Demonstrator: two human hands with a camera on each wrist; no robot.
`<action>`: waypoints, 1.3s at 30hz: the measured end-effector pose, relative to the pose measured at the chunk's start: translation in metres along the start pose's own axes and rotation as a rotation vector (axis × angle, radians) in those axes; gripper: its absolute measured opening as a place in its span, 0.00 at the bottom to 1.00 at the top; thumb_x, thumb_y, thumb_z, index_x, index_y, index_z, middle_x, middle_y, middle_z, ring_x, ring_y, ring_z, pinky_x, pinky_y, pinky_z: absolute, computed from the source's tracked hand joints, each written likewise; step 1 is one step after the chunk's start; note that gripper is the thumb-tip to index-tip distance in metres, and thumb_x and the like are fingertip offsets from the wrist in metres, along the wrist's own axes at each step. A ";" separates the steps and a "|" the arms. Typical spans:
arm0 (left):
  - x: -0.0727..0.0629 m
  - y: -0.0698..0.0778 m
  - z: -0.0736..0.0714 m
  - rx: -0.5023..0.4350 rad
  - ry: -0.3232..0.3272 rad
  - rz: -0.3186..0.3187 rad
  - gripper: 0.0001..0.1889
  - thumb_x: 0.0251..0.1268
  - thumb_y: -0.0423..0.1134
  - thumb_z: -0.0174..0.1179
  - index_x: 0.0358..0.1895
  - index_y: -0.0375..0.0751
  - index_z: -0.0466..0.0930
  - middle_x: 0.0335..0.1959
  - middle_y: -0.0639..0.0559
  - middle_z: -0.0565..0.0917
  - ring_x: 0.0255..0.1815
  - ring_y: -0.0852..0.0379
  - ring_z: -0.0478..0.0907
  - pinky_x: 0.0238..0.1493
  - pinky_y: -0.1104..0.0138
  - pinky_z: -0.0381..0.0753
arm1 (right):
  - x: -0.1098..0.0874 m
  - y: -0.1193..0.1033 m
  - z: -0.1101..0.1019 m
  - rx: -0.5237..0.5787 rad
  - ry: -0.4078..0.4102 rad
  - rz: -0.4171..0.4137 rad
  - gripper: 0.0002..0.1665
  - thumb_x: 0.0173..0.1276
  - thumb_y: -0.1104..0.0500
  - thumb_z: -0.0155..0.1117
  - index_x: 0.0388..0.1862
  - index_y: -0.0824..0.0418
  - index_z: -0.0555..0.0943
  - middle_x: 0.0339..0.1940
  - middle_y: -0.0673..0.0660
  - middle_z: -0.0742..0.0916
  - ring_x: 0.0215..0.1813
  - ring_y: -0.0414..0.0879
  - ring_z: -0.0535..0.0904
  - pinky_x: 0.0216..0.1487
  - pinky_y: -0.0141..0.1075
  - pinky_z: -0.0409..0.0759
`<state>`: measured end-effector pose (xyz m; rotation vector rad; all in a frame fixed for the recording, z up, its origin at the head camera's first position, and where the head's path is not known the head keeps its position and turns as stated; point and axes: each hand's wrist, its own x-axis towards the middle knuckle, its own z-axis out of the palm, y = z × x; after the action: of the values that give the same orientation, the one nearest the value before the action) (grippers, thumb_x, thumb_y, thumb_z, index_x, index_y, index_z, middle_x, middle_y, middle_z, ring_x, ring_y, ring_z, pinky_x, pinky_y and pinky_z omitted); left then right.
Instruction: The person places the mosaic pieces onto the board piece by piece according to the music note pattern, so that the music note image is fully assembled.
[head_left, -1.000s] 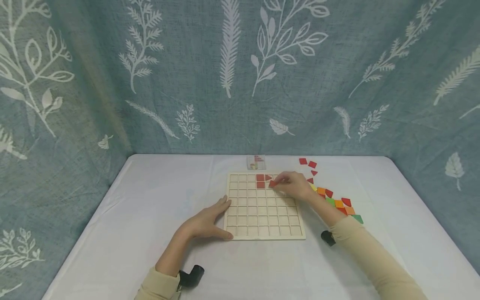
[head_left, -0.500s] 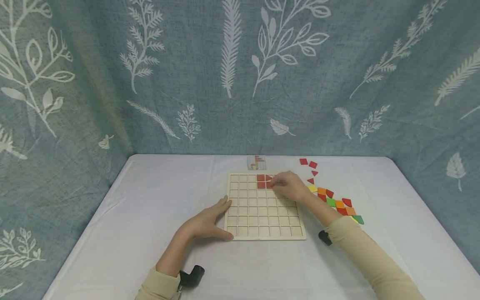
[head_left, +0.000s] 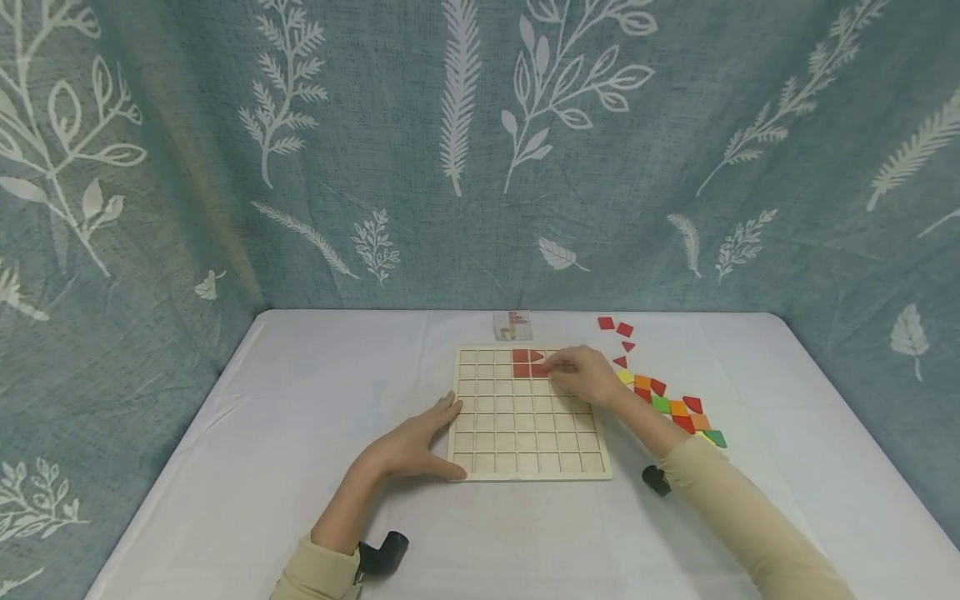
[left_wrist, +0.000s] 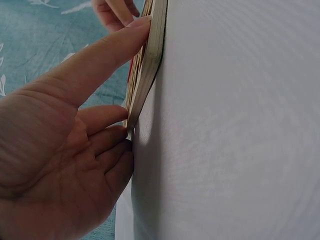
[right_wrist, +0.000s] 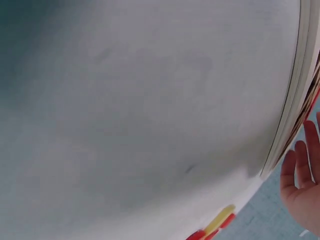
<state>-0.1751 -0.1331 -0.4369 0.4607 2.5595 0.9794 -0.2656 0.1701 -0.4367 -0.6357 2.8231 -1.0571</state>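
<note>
A pale wooden grid board (head_left: 525,422) lies on the white table. My left hand (head_left: 412,442) rests at its left side, fingers along the edge and thumb at the near corner; the left wrist view shows the thumb (left_wrist: 107,55) against the board's side. My right hand (head_left: 587,375) is over the upper right cells, fingertips right at the edge of a red square tile (head_left: 537,371). That tile sits in a cell beside another red square (head_left: 521,370), below a red triangle (head_left: 536,356). A third red square (head_left: 521,356) fills the cell left of the triangle. The right fingers hide neighbouring cells.
Several loose tiles, among them a green one (head_left: 661,405) and an orange one (head_left: 678,408), lie right of the board. Red squares (head_left: 606,323) and triangles are farther back. A small clear box (head_left: 512,326) stands behind the board. A patterned curtain (head_left: 420,167) hangs behind.
My right hand has lowered the red square it pinched into the cell below the triangle, and its fingers have drawn slightly right. The left hand has stayed in place.
</note>
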 end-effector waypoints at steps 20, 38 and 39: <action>-0.004 -0.003 0.000 0.012 -0.002 0.022 0.56 0.41 0.50 0.78 0.75 0.36 0.57 0.78 0.42 0.51 0.77 0.42 0.49 0.73 0.47 0.52 | -0.035 0.068 -0.055 -0.075 0.135 0.304 0.16 0.70 0.62 0.58 0.52 0.67 0.83 0.57 0.67 0.82 0.54 0.60 0.77 0.51 0.51 0.79; -0.005 -0.003 0.000 0.016 -0.008 0.025 0.55 0.42 0.49 0.78 0.75 0.36 0.57 0.78 0.42 0.51 0.77 0.42 0.49 0.73 0.46 0.53 | -0.035 0.070 -0.055 -0.038 0.093 0.335 0.19 0.68 0.56 0.65 0.54 0.64 0.82 0.55 0.65 0.82 0.51 0.58 0.77 0.52 0.49 0.80; -0.005 -0.003 0.000 0.015 -0.008 0.025 0.55 0.42 0.49 0.78 0.75 0.36 0.57 0.78 0.42 0.51 0.77 0.42 0.49 0.73 0.46 0.53 | -0.034 0.070 -0.054 -0.040 0.097 0.336 0.19 0.68 0.56 0.65 0.54 0.65 0.82 0.55 0.65 0.82 0.51 0.58 0.77 0.51 0.49 0.80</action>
<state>-0.1714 -0.1374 -0.4379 0.5007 2.5620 0.9651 -0.2697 0.2647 -0.4427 -0.1044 2.8963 -0.9938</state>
